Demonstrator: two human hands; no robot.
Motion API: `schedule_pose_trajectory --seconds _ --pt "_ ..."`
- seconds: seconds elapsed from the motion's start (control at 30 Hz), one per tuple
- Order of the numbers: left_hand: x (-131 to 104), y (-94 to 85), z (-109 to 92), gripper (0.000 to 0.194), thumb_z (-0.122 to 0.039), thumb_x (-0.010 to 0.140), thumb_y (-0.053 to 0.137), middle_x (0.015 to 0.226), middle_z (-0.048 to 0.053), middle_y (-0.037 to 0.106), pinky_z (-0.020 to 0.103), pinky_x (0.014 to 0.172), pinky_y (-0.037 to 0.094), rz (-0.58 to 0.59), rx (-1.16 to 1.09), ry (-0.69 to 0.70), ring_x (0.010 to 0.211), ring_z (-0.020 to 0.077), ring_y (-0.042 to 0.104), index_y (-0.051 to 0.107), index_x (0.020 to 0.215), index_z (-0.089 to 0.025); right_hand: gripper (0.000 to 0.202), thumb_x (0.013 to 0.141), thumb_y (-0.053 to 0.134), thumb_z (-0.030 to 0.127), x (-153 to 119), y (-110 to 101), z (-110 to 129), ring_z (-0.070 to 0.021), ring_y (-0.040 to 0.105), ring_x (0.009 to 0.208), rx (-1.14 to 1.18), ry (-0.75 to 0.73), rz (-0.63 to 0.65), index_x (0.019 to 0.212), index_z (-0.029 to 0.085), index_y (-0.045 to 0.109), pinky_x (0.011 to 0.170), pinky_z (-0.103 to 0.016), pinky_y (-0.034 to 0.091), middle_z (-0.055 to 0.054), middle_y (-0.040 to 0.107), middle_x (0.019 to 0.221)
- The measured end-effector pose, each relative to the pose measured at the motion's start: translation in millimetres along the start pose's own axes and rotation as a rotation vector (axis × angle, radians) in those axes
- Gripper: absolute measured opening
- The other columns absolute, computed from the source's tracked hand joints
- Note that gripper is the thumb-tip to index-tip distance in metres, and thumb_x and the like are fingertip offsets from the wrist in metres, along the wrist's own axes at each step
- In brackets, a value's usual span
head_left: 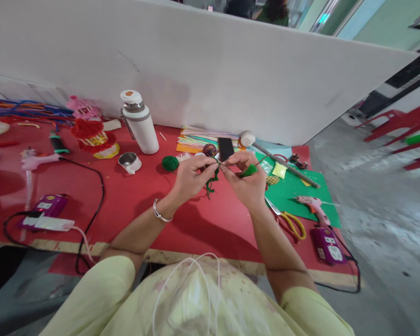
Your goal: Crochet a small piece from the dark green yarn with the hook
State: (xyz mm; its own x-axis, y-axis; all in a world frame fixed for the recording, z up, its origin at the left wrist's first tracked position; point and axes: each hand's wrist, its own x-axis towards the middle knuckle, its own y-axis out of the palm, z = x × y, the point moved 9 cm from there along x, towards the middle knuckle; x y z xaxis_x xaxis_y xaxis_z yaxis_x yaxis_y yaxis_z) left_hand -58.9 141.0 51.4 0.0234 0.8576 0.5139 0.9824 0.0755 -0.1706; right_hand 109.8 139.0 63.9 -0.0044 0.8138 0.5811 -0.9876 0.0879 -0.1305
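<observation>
My left hand (195,176) is closed in a pinch on a small piece of green yarn work (212,183), whose loose ends dangle below the fingers. Close against it, fingertips nearly touching, my right hand (247,183) is closed around a crochet hook (249,171) with a green grip. The hook's tip is hidden among the fingers. A ball of green yarn (170,163) lies on the red tabletop just left of my left hand. Behind the hands are a dark phone (226,149) and a multicoloured yarn ball (210,150).
A white thermos (140,122) and its cup (129,163) stand at left. Scissors (294,225), a pink glue gun (314,208) and a purple power block (327,245) lie at right. Another glue gun (42,161) with cables is far left. A white partition (203,70) borders the back.
</observation>
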Motion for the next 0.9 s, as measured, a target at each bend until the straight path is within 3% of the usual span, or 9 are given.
schedule_pose_trajectory --seconds 0.27,0.43,0.63,0.8,0.9 --pt "1.1 3.7 1.6 0.017 -0.031 0.09 0.069 0.073 0.003 0.069 0.03 0.07 0.046 0.001 -0.021 -0.008 0.068 0.0147 0.057 0.077 0.08 -0.019 0.017 0.086 0.079 0.021 -0.1 -1.1 -0.6 -0.0175 0.07 0.089 0.021 -0.052 -0.004 0.093 0.024 0.064 0.076 -0.033 0.059 -0.004 0.066 0.098" --pt "1.8 5.6 9.3 0.018 -0.031 0.09 0.069 0.071 0.002 0.066 0.03 0.069 0.045 0.018 -0.019 -0.075 0.069 0.0152 0.056 0.075 0.077 -0.02 0.014 0.087 0.079 0.024 -1.3 -2.4 -2.8 -0.0178 0.069 0.088 -0.039 -0.012 0.009 0.091 0.023 0.065 0.071 -0.031 0.057 -0.004 0.069 0.095" --pt "3.5 -4.4 24.8 0.019 -0.03 0.09 0.07 0.069 0.0 0.061 0.028 0.066 0.043 -0.065 -0.07 -0.133 0.067 0.0133 0.051 0.073 0.074 -0.02 0.014 0.089 0.078 0.024 3.6 -17.5 9.6 -0.0177 0.067 0.086 -0.027 -0.074 -0.063 0.084 0.024 0.064 0.079 -0.035 0.057 -0.003 0.068 0.089" --pt "2.7 3.9 35.2 0.02 -0.039 0.088 0.079 0.072 0.001 0.062 0.028 0.067 0.045 -0.027 -0.274 -0.166 0.071 0.0144 0.053 0.08 0.081 -0.021 0.025 0.088 0.083 0.044 3.0 -14.9 0.6 -0.0153 0.066 0.082 0.09 0.029 -0.066 0.087 0.023 0.069 0.07 -0.03 0.055 -0.003 0.068 0.093" --pt "3.0 6.6 39.2 0.021 -0.041 0.086 0.083 0.072 0.001 0.063 0.027 0.067 0.045 -0.035 -0.359 -0.183 0.071 0.0133 0.054 0.082 0.079 -0.021 0.049 0.098 0.059 0.066 0.3 -14.5 -7.9 -0.0151 0.064 0.075 0.228 0.092 -0.081 0.081 0.022 0.074 0.062 -0.03 0.054 -0.004 0.067 0.089"
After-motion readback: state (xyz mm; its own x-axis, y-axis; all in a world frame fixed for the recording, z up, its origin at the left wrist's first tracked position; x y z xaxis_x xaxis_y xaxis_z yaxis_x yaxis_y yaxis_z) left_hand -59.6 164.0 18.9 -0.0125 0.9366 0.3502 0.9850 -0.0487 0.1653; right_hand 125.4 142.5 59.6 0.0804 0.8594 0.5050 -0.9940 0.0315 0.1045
